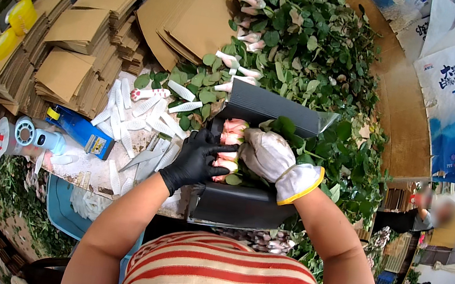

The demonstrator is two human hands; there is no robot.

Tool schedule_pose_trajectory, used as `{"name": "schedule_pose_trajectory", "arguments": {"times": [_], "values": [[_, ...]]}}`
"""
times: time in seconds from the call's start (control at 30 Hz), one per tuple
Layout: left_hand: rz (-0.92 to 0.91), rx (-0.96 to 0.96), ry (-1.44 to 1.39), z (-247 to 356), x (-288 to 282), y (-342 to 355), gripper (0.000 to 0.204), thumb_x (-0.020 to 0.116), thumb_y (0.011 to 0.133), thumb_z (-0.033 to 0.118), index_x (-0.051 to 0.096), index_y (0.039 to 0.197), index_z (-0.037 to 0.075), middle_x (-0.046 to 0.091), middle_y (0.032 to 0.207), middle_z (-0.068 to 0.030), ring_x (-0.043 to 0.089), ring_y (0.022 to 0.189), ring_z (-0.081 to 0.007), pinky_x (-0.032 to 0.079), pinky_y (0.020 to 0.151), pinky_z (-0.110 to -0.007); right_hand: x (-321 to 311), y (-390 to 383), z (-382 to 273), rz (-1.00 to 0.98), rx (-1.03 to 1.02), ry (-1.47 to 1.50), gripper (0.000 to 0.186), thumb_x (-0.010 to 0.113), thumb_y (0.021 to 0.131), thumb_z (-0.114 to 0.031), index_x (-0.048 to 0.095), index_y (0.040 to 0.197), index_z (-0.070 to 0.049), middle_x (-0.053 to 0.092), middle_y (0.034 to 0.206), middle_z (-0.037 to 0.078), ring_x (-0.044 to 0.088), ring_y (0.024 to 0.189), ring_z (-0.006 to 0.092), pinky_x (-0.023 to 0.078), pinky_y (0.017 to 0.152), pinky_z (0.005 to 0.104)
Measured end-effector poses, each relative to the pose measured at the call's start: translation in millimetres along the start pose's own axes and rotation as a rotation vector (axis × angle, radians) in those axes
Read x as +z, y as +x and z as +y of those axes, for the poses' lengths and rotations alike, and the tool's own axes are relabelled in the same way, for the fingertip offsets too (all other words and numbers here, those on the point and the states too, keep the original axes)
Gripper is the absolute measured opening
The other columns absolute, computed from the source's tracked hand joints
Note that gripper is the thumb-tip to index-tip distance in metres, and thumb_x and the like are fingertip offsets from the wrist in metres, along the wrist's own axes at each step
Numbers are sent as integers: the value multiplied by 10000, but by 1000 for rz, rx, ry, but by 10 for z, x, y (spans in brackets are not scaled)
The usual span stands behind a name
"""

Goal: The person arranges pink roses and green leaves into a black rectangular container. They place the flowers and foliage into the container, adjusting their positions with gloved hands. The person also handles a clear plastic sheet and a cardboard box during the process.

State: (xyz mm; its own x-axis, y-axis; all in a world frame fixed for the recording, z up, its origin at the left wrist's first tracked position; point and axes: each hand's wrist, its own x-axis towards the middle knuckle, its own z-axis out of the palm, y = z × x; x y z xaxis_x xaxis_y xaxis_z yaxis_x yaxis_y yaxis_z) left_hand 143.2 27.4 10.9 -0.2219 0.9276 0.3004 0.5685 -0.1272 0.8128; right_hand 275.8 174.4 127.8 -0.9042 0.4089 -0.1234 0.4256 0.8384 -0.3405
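Pink roses (233, 125) lie in a row inside a black box (269, 101) with raised side walls, at the middle. My left hand (203, 159), in a black glove, reaches over the box's left end with fingers apart, touching the rose heads. My right hand (268, 154), in a pale glove with yellow trim, is curled over the roses and their leaves; its fingertips and whatever they grip are hidden. White plastic strips (120, 110) lie loosely left of the box, beside leafy stems (313, 48).
Stacked cardboard sheets (71, 75), a blue tool (94, 139) and a small fan (25, 131) stand left. A blue tub (59, 207) sits below the table's edge. Printed sacks (449, 153) line the right. A blurred person (420, 220) is in the right background.
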Motion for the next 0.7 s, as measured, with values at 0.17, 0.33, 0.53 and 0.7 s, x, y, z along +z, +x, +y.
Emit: {"name": "schedule_pose_trajectory", "arguments": {"times": [0.17, 0.33, 0.53, 0.7], "values": [[-155, -255, -743, 22, -20, 26, 451, 744, 808, 69, 638, 1246, 84, 567, 1054, -8, 565, 903, -179, 478, 786, -321, -221, -125, -266, 149, 61, 64, 218, 650, 806, -148, 563, 959, -19, 635, 767, 217, 641, 741, 413, 511, 684, 467], [-65, -116, -617, 96, -11, 42, 367, 747, 823, 78, 667, 1181, 67, 547, 879, 13, 559, 759, -126, 514, 721, -306, 139, -33, 67, 94, -182, 333, 272, 543, 840, 118, 488, 1086, 16, 681, 1092, 127, 691, 959, 250, 580, 831, 343], [-132, -110, -644, 196, -56, 57, 317, 664, 863, 29, 592, 1143, 157, 455, 864, 37, 455, 695, -116, 451, 625, -302, 62, -63, -43, 59, -35, 527, 258, 603, 836, 40, 495, 1068, 4, 688, 1070, 139, 695, 938, 278, 579, 827, 373], [-409, -424, -1411, 24, -2, 240, 238, 714, 853, 97, 563, 1023, 170, 471, 897, 22, 520, 827, -150, 486, 706, -331, -133, -109, 64, -7, -127, -176, 219, 575, 837, -57, 584, 1052, -19, 690, 1016, 204, 694, 875, 347, 576, 781, 401]]}}
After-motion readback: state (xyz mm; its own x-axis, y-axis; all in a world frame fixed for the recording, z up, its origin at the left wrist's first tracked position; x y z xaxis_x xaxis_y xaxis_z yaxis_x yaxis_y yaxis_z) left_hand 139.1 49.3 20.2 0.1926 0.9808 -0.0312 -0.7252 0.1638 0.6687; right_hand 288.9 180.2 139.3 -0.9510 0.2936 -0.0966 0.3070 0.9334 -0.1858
